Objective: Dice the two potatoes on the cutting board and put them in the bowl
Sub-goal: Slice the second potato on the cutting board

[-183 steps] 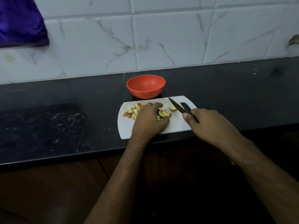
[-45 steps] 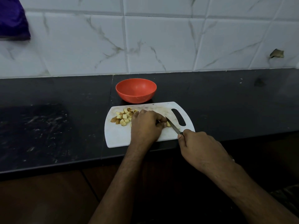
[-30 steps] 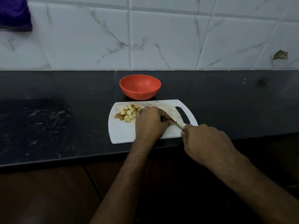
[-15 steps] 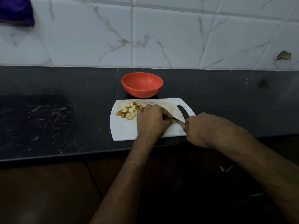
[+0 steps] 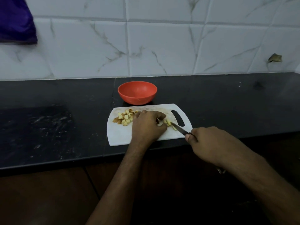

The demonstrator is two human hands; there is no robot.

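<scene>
A: White marble-veined tiles, the wall (image 5: pixel 162 46), fill the top of the view, with a purple cloth (image 5: pixel 15 21) hanging at the upper left.

B: And below the wall?

A: A black surface (image 5: pixel 48 127), scuffed pale on its left part. A white cutting board (image 5: pixel 120 135) lies near its front edge, with a handle slot at the right end.

B: Where is the bowl?

A: The orange bowl (image 5: pixel 137 92) stands just behind the board, toward the wall. I see nothing in it.

B: The hands?

A: The left hand (image 5: pixel 146 127) rests on the middle of the board, its fingers (image 5: pixel 160 116) curled down over a potato piece (image 5: pixel 168 122) and holding it in place. The right hand (image 5: pixel 211 143) is off the board's right front corner, fingers wrapped round the handle of a knife (image 5: pixel 179 129).

B: And the blade?

A: It slants up and left, its tip at the pale slices beside the left fingertips.

B: Anything already cut?

A: A heap of diced potato (image 5: pixel 124 118), yellow with brown skin, lies on the board's left rear part, touching the left hand's far side.
</scene>
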